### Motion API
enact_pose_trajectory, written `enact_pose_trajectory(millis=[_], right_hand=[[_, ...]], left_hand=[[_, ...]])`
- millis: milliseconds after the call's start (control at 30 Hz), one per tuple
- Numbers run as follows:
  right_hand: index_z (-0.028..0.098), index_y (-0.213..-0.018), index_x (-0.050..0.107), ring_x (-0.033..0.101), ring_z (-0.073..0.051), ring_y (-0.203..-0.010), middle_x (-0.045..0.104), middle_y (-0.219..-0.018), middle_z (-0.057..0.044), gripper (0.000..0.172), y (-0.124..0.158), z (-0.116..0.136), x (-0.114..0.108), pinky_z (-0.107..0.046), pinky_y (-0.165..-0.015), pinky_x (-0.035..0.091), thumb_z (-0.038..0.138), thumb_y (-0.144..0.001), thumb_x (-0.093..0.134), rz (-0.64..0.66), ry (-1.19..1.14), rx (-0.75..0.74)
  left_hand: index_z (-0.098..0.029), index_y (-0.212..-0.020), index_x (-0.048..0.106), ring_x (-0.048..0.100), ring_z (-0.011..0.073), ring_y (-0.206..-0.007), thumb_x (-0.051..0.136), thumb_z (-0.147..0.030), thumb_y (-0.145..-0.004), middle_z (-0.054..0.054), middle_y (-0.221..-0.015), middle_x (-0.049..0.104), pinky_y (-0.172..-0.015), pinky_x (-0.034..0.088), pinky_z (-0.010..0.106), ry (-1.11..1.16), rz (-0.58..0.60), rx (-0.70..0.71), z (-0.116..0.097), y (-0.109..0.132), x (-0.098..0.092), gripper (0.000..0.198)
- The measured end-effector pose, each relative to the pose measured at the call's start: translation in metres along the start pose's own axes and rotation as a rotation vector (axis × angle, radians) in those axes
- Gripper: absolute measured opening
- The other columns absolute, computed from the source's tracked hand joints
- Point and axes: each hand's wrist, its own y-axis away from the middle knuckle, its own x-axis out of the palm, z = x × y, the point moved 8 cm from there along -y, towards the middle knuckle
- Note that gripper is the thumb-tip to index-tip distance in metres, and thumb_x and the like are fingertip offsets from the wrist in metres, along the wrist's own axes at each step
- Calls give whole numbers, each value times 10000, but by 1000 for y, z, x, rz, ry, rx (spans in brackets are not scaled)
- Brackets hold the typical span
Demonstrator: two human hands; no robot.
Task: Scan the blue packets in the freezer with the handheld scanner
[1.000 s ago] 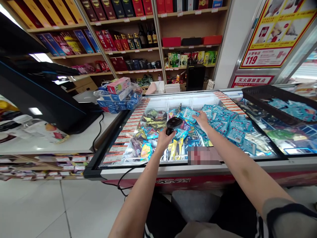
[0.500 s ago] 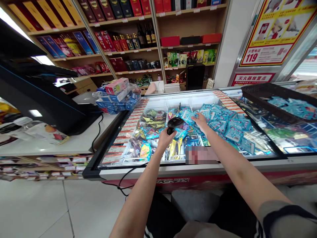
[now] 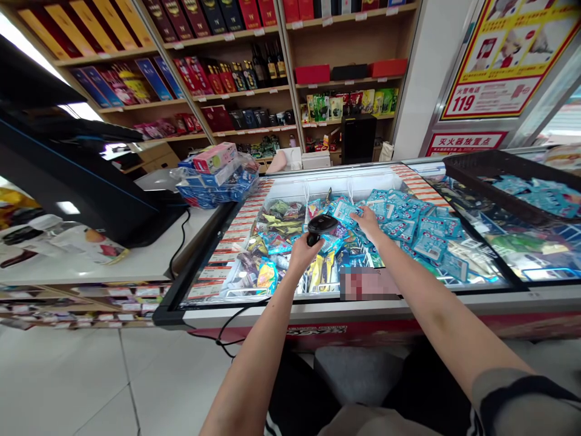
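My left hand [image 3: 303, 251] is closed around the handle of a black barcode scanner [image 3: 323, 223], held above the glass top of a chest freezer [image 3: 267, 307]. The scanner's head points right, toward a small blue packet [image 3: 344, 211]. That packet's near edge is pinched in the fingers of my right hand [image 3: 367, 221]. To the right of my right hand, a heap of similar blue packets [image 3: 402, 225] lies spread over the freezer top. Below the glass, colourful wrapped packs [image 3: 281, 212] fill wire baskets.
A black tray [image 3: 512, 197] with more blue packets stands at the right. At the left, plastic-wrapped boxes [image 3: 218, 175] sit on the counter [image 3: 82, 275] beside a black screen stand [image 3: 113, 194]. A black cable [image 3: 222, 333] hangs at the freezer's front. Stocked shelves [image 3: 245, 94] line the back.
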Motion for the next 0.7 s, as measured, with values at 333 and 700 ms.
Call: enact_pose_trajectory(millis=[333, 700], right_hand=[[158, -1103, 560, 485, -155, -651, 545, -729, 8, 520, 0, 1, 0, -310, -662, 416, 467, -687, 605, 4, -6, -6], [144, -1119, 554, 500, -170, -716, 578, -839, -33, 530, 1, 2, -1, -312, -696, 413, 447, -688, 612, 6, -2, 1]], left_hand=[[-167, -828, 607, 506, 139, -513, 578, -491, -726, 4, -565, 560, -492, 338, 233, -49, 59, 26, 12, -7, 8, 341], [-165, -792, 606, 500, 139, -504, 568, -488, -727, 2, -545, 546, -488, 336, 235, -41, 55, 21, 10, -4, 7, 331]])
